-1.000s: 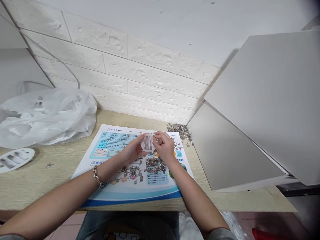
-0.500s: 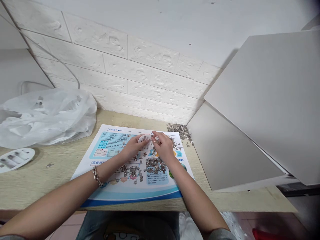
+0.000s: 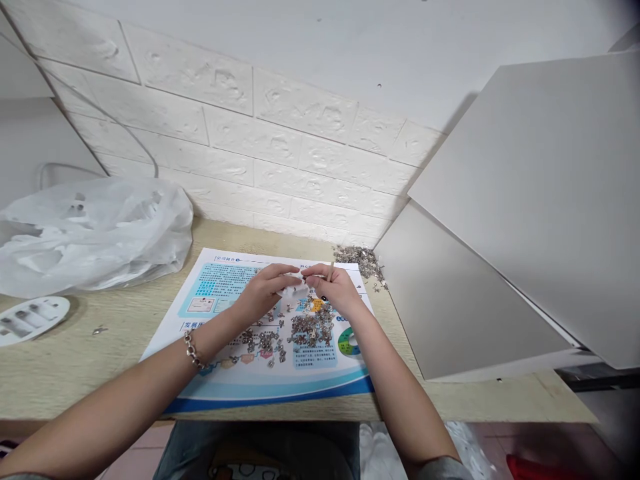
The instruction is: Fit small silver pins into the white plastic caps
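Note:
My left hand point(image 3: 260, 292) is closed on a white oval plastic piece point(image 3: 293, 290), mostly covered by the fingers. Against its right edge, my right hand point(image 3: 341, 291) pinches its thumb and forefinger together; whatever is between the fingertips is too small to make out. A thin tan stick-like thing point(image 3: 331, 271) shows at the right hand's fingers. Below both hands, many small silvery metal parts point(image 3: 310, 330) lie scattered on a printed sheet point(image 3: 225, 390). Farther left rests another white oval piece point(image 3: 37, 319) with slots and dark metal bits in it.
A translucent plastic bag point(image 3: 100, 233) full of white pieces sits at the left. More metal parts point(image 3: 361, 260) are heaped by the wall. Large grey panels point(image 3: 530, 200) lean at the right. One loose metal part point(image 3: 99, 330) lies on the wooden table point(image 3: 115, 360).
The white piece has tilted, its slotted face turned from view. My left fingers now reach over its top, and my right hand has shifted slightly right and turned, the tan stick now showing.

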